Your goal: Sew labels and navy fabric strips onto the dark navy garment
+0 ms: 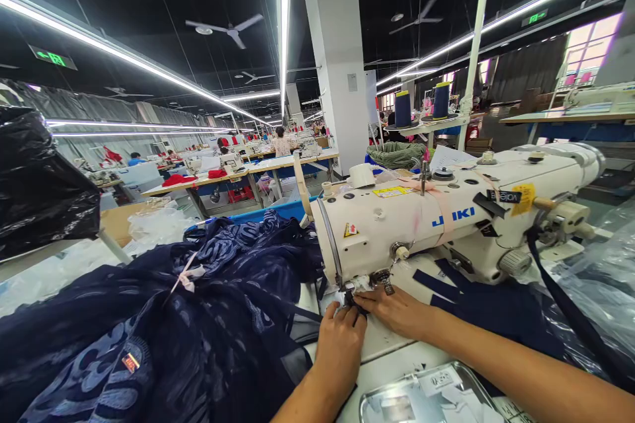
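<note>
Both hands are close together at the needle end of a white sewing machine (391,225). My left hand (342,344) has its fingers bent and closed on a small piece of navy fabric (350,299) beside the presser foot. From the right, my right hand (397,310) reaches in with its fingertips pressed together on the same dark fabric. Most of that piece is covered by the fingers and the machine head. A large heap of sheer navy garments (198,317) with pale embroidery lies to the left, tied with a light pink strip (186,277).
Dark fabric strips (476,304) lie right of the machine, by clear plastic (605,271). A metal tray (426,400) with scraps sits in front. Navy thread cones (403,110) stand behind. A black plastic bag (42,175) hangs at left. People work at tables farther back.
</note>
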Motion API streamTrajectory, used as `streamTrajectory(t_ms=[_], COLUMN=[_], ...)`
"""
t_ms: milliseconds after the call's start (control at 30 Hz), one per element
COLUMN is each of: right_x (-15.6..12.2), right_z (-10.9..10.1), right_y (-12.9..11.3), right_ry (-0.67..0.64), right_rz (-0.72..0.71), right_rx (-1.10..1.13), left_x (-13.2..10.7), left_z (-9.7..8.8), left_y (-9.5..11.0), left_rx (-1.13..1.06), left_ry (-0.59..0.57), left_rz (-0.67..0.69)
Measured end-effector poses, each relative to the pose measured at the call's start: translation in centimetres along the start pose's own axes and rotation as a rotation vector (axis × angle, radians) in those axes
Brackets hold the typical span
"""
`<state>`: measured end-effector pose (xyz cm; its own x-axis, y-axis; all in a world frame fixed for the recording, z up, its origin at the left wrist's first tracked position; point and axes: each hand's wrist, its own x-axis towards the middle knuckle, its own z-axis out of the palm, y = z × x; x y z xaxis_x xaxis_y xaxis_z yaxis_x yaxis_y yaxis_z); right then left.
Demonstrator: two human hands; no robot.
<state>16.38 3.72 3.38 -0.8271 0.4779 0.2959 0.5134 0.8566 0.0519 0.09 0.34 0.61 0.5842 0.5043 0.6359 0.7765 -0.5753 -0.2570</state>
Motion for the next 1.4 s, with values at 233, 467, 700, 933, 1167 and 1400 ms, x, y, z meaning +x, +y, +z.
streamTrajectory(t_ms=[233,467,700,933,1167,1400], right_x=[0.1,-0.1,-1.4,-1.3,-1.1,-1.0], right_z=[0.6,0.1,-0.1,0.0,0.0,-0.1], right_y=[0.3,0.8,-0.2,-1.2,-1.2,-1.3], right_ry=[0.046,0.079,0.002,0.003,0.004,0.002], right_rz=[0.037,0.082,0.108,0.089,0.096,0.082], right_rx=[0.002,0.08,0.232,0.127,0.101,0.091], left_x=[0.0,-0.2,-0.8,-2.0,-2.3,-1.4], left_z=[0.0,-1.0,-3.2,-1.8,-1.6,-3.3], left_y=[-0.1,-1.0,-3.6,-3.4,-3.1,-2.2], left_rx=[0.006,-0.037,-0.182,-0.14,-0.132,-0.102], left_ry=[-0.034,-0.066,-0.266,-0.315,-0.327,-0.419], left_rz=[-0.029,0.056,0.036,0.014,0.01,-0.027])
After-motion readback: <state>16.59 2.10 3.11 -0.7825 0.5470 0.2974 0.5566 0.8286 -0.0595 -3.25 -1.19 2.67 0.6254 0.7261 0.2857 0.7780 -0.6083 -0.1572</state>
